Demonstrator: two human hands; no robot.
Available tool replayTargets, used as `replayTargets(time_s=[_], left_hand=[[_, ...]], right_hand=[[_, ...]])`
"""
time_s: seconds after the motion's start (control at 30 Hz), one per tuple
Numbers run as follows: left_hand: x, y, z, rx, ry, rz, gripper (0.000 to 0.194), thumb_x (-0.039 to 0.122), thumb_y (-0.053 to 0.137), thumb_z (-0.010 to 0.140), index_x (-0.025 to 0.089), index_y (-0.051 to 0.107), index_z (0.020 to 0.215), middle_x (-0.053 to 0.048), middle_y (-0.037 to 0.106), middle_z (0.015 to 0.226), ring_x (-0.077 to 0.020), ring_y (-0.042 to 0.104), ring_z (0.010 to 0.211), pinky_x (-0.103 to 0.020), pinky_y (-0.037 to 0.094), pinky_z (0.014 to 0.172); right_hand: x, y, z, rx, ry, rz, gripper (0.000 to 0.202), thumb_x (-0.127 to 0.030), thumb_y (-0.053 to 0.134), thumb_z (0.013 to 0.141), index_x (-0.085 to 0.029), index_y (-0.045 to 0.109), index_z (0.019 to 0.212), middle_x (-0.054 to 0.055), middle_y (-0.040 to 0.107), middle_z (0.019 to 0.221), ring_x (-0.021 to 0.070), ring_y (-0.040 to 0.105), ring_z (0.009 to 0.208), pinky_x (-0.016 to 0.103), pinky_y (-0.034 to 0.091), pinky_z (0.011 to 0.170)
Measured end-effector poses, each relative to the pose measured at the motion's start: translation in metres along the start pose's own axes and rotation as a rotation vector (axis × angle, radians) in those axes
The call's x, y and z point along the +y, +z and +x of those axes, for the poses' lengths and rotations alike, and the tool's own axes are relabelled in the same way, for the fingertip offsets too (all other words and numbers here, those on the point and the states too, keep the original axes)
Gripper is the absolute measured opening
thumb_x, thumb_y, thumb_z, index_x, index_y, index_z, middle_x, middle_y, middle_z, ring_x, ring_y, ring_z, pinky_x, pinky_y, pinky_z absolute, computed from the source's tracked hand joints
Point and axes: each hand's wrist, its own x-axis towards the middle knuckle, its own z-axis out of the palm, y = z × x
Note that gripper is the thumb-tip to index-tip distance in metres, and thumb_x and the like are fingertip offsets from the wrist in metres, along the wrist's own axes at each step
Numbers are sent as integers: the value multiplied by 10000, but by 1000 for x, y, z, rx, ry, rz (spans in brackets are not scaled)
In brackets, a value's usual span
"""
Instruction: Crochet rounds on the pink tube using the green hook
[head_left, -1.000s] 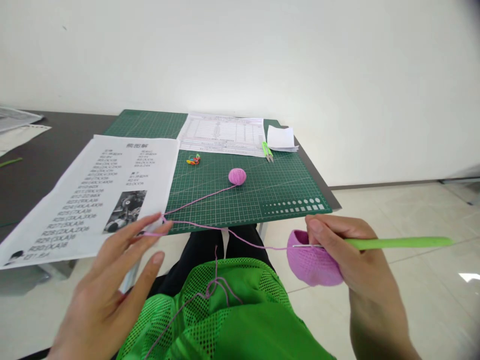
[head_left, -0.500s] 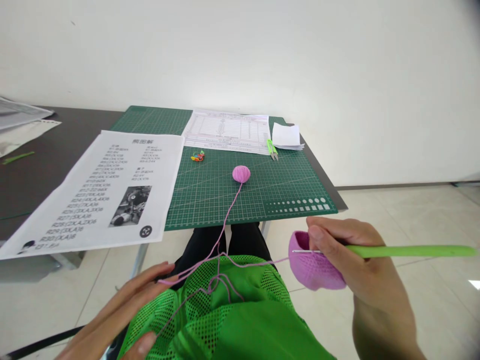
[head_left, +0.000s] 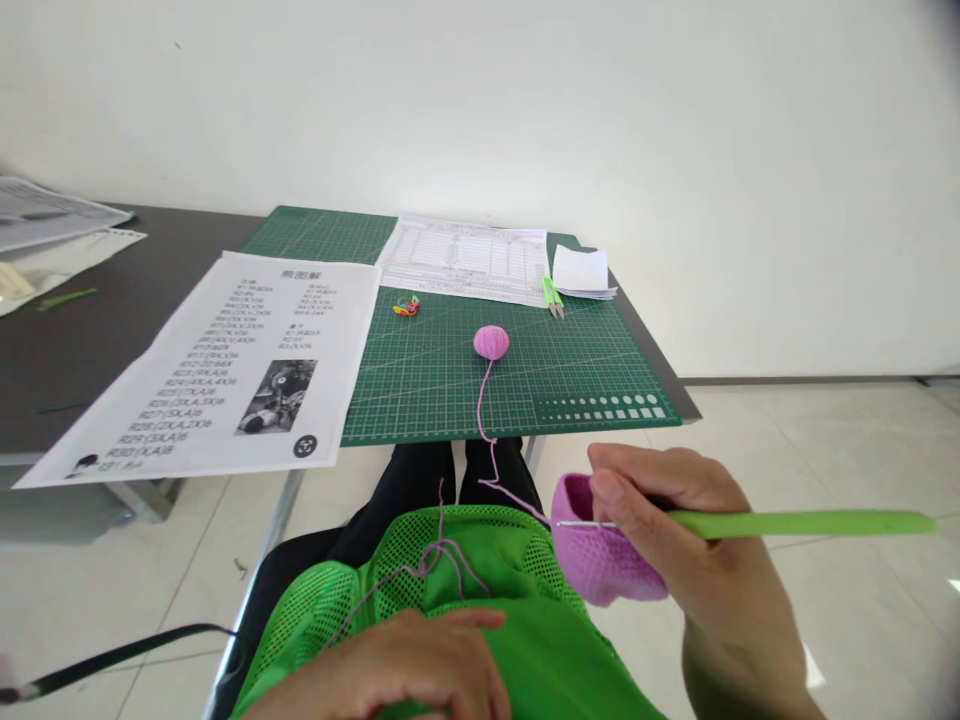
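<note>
My right hand (head_left: 675, 510) grips a crochet hook (head_left: 802, 523) with a green handle and thin metal tip, together with a pink crocheted cup-shaped piece (head_left: 604, 565). The hook's tip lies across the piece's upper edge. From that edge the pink yarn (head_left: 517, 497) runs left, then up to a small yarn ball (head_left: 491, 342) on the green cutting mat (head_left: 420, 390). Low over the lap, my left hand (head_left: 409, 660) is open, its index finger stretched out and the others bent loosely; no yarn shows in it. A loose yarn tail (head_left: 431, 560) lies curled on the green apron (head_left: 540, 640).
A printed pattern sheet (head_left: 202, 370) covers the mat's left side and overhangs the table's front. Farther back lie stitch markers (head_left: 406, 307), a printed form (head_left: 465, 260), green thread snips (head_left: 553, 298) and white paper slips (head_left: 581, 270). A black strap (head_left: 127, 655) shows at lower left.
My left hand has let go of the yarn and moved right and down over the lap. The yarn to the ball now hangs slacker. My right hand has shifted slightly left with hook and piece.
</note>
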Motion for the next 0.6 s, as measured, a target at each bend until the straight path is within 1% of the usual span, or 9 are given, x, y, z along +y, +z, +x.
replayTargets(time_s=[0.07, 0.1, 0.17, 0.23, 0.3, 0.4, 0.53, 0.57, 0.6], left_hand=[[-3, 10, 20, 55, 29, -76, 373, 464, 570, 987, 266, 828, 804, -52, 739, 705, -245, 689, 735, -528, 317, 1159], [-6, 15, 28, 130, 60, -136, 461, 502, 516, 1003, 266, 797, 724, -16, 644, 607, -225, 637, 698, -492, 313, 1159], [-9, 22, 39, 289, 149, -318, 517, 538, 459, 1016, 293, 703, 631, 32, 462, 506, -201, 558, 660, -375, 452, 1029], [-8, 23, 47, 399, 175, -501, 478, 482, 438, 1037, 295, 673, 665, 33, 423, 581, -178, 582, 729, -332, 514, 966], [-3, 20, 53, 456, 170, -615, 360, 439, 506, 1014, 300, 693, 740, 28, 459, 625, -173, 641, 772, -347, 571, 920], [5, 11, 56, 534, 190, -623, 164, 403, 605, 962, 347, 744, 897, 13, 616, 715, -182, 715, 888, -366, 598, 942], [2, 4, 46, 629, 262, -372, 278, 439, 505, 1009, 404, 781, 1011, 2, 752, 925, -211, 693, 1103, -402, 504, 1087], [-1, 5, 41, 639, 271, -269, 304, 466, 508, 1006, 369, 796, 1022, -23, 764, 985, -245, 665, 1160, -416, 464, 1120], [-5, 6, 36, 639, 287, -160, 280, 470, 589, 967, 325, 815, 1047, -49, 777, 1043, -267, 634, 1203, -392, 409, 1155]], right_hand=[[0, 6, -1, -4, -1, 7, 490, -396, 525, 1013, -210, 360, 590, -41, 361, 550, 86, 327, 488, 272, 238, 442], [0, 8, -1, -3, -3, 11, 490, -399, 521, 1014, -211, 365, 590, -38, 371, 555, 88, 336, 495, 273, 248, 450], [1, 13, -2, -2, -9, 17, 480, -384, 534, 1010, -208, 383, 590, -43, 376, 554, 81, 344, 489, 266, 263, 456], [2, 17, -4, 1, -12, 19, 479, -360, 552, 1004, -200, 384, 584, -53, 355, 543, 67, 339, 474, 253, 254, 450], [3, 21, -5, 4, -11, 24, 490, -356, 556, 1002, -195, 370, 578, -58, 333, 536, 60, 331, 465, 246, 228, 435], [7, 26, -8, 13, -6, 48, 494, -370, 552, 1001, -198, 374, 573, -56, 342, 533, 62, 338, 461, 245, 216, 425], [14, 26, -11, 36, 14, 77, 483, -393, 509, 1021, -201, 421, 586, -56, 360, 533, 61, 352, 449, 238, 222, 418], [15, 25, -12, 47, 17, 80, 483, -396, 502, 1024, -201, 424, 590, -57, 359, 535, 60, 351, 448, 236, 223, 418], [16, 24, -13, 59, 19, 80, 482, -392, 499, 1027, -200, 424, 591, -57, 357, 538, 59, 349, 449, 233, 224, 418]])
